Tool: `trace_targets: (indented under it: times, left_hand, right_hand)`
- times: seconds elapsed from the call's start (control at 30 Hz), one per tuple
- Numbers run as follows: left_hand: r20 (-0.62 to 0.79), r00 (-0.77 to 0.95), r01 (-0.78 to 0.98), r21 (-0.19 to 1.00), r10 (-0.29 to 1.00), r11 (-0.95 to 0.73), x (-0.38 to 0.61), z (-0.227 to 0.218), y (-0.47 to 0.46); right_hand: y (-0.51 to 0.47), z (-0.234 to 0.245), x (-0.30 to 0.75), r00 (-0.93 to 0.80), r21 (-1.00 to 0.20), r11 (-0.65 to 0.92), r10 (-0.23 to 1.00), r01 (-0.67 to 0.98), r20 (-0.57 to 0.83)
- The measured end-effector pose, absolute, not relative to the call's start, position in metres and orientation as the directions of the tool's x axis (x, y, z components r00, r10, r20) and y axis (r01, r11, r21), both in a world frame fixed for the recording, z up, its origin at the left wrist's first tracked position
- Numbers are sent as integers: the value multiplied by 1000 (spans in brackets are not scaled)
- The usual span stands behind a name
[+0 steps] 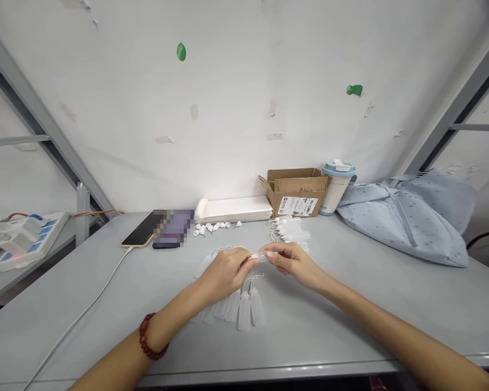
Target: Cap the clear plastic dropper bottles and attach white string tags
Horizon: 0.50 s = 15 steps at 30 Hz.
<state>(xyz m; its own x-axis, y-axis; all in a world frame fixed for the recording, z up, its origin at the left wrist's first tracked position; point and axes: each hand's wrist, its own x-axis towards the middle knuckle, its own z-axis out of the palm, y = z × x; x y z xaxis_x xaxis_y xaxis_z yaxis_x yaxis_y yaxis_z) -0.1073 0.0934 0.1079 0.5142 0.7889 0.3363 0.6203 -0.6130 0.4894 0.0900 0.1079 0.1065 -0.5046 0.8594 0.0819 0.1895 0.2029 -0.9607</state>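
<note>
Above the middle of the table, both my hands meet on a small translucent plastic tube. My left hand pinches its white end, and my right hand grips the clear end with thumb and fingers. Fingers cover much of the tube. Under and in front of my left hand lie several translucent flat tubes with thin white cords, fanned out. More white corded tubes lie in a pile behind my right hand. Several small white caps are scattered further back.
Along the wall stand a stack of white envelopes, an open cardboard box and a lidded cup. A blue patterned cloth bag lies right. Two phones lie left, one cabled; a power strip is beyond them.
</note>
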Motion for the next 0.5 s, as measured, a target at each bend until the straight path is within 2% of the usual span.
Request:
trace_targets:
  times: [0.1,0.27,0.33,0.43,0.5]
  left_hand:
    - [333,491,645,483,805,-592,-114,110,102]
    - [327,361,788,394,874,-473,-140,113,125]
    - [335,315,870,271,888,-411,-154,113,135]
    - [319,251,964,7,914,-267,-175,111,147]
    - [278,193,981,-86,941,-176,-187,110,152]
  right_hand:
    - [112,107,93,-438,-923,285,886,260,150]
    - [133,107,110,-249,-804,444,894,395,372]
    - [146,105,121,-183,-712,496,862,497,473]
    - [165,101,137,-157,-514,558,762,652,628]
    - [175,98,147,-161,-434,563,720,703,675]
